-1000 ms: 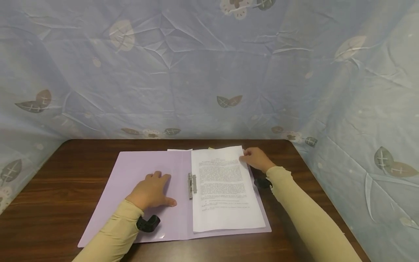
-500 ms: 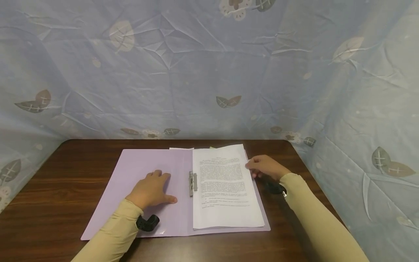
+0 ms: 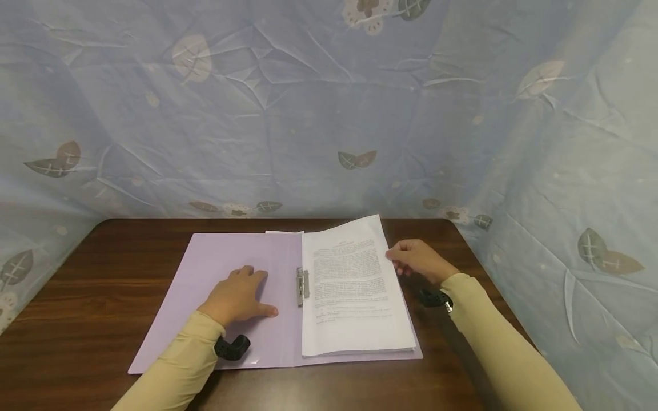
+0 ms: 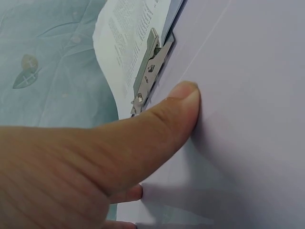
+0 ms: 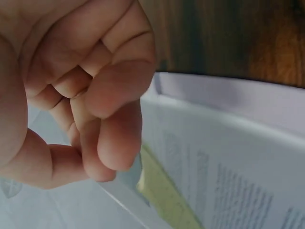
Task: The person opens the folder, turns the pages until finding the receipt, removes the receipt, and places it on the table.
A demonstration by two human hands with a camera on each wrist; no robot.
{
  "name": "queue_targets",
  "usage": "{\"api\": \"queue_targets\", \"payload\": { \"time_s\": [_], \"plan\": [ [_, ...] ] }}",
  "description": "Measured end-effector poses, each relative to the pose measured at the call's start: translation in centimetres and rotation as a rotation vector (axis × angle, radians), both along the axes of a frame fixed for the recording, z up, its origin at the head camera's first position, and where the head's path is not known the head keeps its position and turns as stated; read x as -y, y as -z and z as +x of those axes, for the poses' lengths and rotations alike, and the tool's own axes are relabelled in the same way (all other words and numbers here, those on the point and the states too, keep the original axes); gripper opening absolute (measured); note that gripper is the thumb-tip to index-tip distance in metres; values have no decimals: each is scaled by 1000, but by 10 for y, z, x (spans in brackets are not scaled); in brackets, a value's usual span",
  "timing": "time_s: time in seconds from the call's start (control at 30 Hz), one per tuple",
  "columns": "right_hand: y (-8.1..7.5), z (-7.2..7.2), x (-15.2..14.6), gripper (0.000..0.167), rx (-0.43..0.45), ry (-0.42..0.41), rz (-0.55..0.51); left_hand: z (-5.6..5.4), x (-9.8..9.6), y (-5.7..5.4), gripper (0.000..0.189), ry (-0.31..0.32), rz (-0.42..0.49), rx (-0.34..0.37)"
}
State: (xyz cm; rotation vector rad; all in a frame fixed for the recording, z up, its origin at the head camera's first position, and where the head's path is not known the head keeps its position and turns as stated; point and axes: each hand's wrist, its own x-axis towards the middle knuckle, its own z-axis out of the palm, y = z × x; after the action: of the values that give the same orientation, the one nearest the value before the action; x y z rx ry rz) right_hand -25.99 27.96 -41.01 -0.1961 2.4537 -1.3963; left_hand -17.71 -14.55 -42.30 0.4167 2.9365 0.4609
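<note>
A lilac folder (image 3: 208,251) lies opened flat, its metal clip (image 3: 302,285) near the spine. On its right side is a stack of printed sheets (image 3: 354,337). My left hand (image 3: 233,297) rests on the left cover with fingers spread and thumb toward the clip; nothing is in it. At the stack's right edge, my right hand (image 3: 421,261) pinches the upper paper between thumb and fingertips. The paper's far right corner is raised and bowed. In the right wrist view, a yellow slip (image 5: 167,191) shows on a printed page beneath the fingers.
The folder lies on a dark wood table (image 3: 67,297). A patterned pale blue cloth (image 3: 308,142) hangs behind the table and along its sides. A white paper edge (image 3: 284,232) sticks out past the folder's far side.
My right hand has slid from the stack's top right corner down along the edge and slightly right. The upper paper's far corner has risen. My left hand stays in place.
</note>
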Motion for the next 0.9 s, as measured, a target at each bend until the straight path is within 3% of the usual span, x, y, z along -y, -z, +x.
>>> {"api": "queue_targets", "payload": {
  "time_s": [0.5,0.7,0.9],
  "plan": [
    [-41,-6,26,25,-66,-6,-177,-4,2,0,95,8,-2,-9],
    [-63,-6,57,27,-107,-21,-175,-2,2,0,95,2,-1,4],
    [-83,-5,98,22,-117,-16,-261,-1,1,-1,95,-12,0,16]
  ]
}}
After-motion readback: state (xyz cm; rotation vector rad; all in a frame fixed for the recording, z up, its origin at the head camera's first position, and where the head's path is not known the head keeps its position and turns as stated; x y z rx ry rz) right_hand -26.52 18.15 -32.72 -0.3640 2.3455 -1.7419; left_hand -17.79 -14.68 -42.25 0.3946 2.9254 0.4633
